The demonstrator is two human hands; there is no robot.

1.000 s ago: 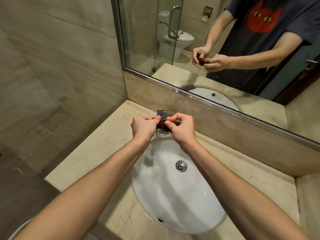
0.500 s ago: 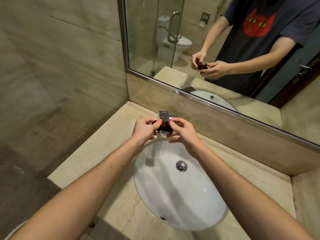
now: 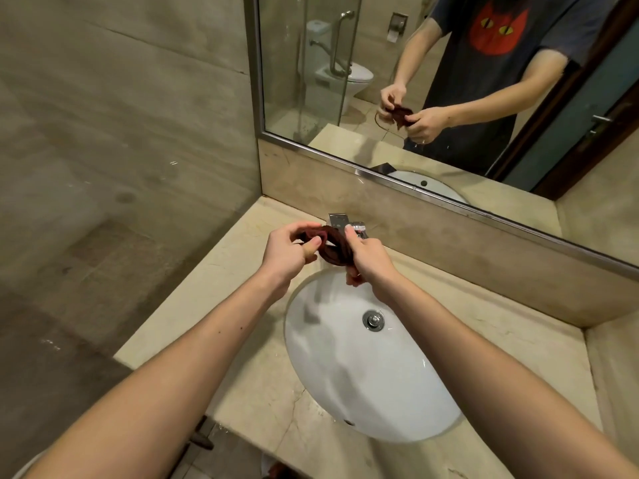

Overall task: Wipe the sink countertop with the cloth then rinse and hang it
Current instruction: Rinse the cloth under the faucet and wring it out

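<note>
We hold the dark red cloth [image 3: 334, 249] twisted between both hands above the far rim of the white sink [image 3: 363, 371], just in front of the faucet [image 3: 340, 221] (partly hidden); left hand [image 3: 288, 252] fingers pinch one end, right hand [image 3: 368, 259] fingers wrap closed around the other, over the beige surface [image 3: 221, 305]

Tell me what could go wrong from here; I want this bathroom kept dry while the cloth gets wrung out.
1. The dark red cloth, twisted between the left hand and right hand, sits over the basin's back edge near the faucet, so drips may land on the beige countertop rather than in the white sink.
2. The right hand's grip looks like a fingertip pinch; the cloth could slip into the basin.
</note>
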